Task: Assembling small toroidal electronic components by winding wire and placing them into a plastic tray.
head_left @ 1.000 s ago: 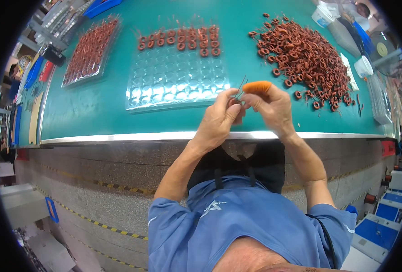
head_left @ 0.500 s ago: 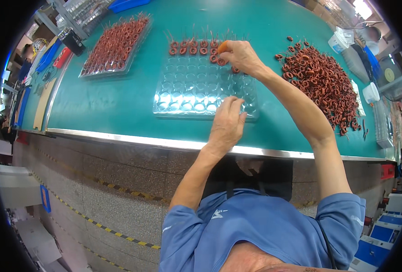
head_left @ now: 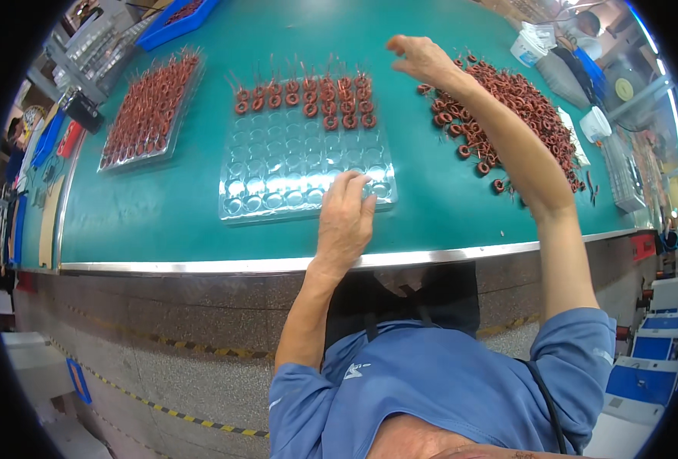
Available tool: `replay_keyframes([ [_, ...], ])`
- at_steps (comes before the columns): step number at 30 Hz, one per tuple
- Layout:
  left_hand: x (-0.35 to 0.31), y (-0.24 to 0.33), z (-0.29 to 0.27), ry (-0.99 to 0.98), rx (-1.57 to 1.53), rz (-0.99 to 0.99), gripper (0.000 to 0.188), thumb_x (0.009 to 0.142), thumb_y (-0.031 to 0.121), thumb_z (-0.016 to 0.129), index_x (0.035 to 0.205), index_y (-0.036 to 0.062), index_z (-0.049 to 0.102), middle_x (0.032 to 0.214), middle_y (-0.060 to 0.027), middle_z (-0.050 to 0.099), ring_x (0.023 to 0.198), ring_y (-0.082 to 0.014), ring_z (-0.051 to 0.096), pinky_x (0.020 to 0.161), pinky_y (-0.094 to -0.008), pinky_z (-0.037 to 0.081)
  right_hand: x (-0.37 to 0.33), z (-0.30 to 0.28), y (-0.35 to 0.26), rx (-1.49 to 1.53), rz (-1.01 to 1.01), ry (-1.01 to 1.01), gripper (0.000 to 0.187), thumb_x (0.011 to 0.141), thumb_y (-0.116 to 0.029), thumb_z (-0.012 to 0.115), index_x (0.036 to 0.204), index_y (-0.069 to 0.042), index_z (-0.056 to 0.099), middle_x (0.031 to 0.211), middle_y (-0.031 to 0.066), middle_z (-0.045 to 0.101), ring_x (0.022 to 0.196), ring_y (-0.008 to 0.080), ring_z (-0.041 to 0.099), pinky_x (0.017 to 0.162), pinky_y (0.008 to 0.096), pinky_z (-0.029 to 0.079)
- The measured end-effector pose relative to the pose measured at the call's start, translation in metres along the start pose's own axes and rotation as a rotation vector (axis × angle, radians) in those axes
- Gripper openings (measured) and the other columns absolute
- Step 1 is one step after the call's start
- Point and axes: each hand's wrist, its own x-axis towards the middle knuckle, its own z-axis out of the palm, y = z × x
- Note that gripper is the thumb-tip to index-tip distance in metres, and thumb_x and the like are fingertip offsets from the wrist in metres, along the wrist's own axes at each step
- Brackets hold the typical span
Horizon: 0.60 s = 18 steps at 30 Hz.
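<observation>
Taking the partly filled clear tray (head_left: 281,145) as my clock face, a packed tray (head_left: 172,145) lies toward ten o'clock. In mine, the coils (head_left: 328,96) line the far rows at twelve; the nearest short row, at one o'clock, now counts three where a second ago it had two. So I judge one more is seated, with many pockets bare. They are copper-red wound rings, thin leads poking up along the far side. My left hand (head_left: 344,216) has stayed at five o'clock on the near edge, fingers a little apart, gripping nothing I can see. My right hand (head_left: 427,61) has come off the rows to two o'clock, fingers bent; I can't tell whether they pinch anything. The loose pile (head_left: 538,115) spreads at three o'clock.
</observation>
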Motion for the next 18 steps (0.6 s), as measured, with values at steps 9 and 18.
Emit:
replay_keyframes([
  [9, -0.005, -0.005, -0.001, 0.011, 0.051, 0.004, 0.024, 0.089, 0.011, 0.059, 0.111, 0.0011, 0.058, 0.112, -0.0156, 0.055, 0.101, -0.0334, 0.056, 0.085, -0.0402, 0.045, -0.048, 0.039, 0.039, -0.354, -0.057, -0.259, 0.011, 0.086, -0.003, 0.053, 0.095, -0.004, 0.058, 0.101, 0.015, 0.053, 0.097, 0.0337, 0.058, 0.081, 0.0432, 0.05],
  [18, -0.001, 0.003, 0.0, 0.041, 0.005, 0.0, 0.025, 0.087, 0.006, 0.059, 0.111, 0.0012, 0.058, 0.109, -0.0157, 0.057, 0.095, -0.0323, 0.058, 0.081, -0.0397, 0.046, -0.081, -0.008, 0.053, 0.043, -0.103, 0.214, 0.013, 0.092, -0.011, 0.056, 0.095, 0.0, 0.062, 0.096, 0.0134, 0.065, 0.087, 0.0292, 0.064, 0.079, 0.0382, 0.052],
])
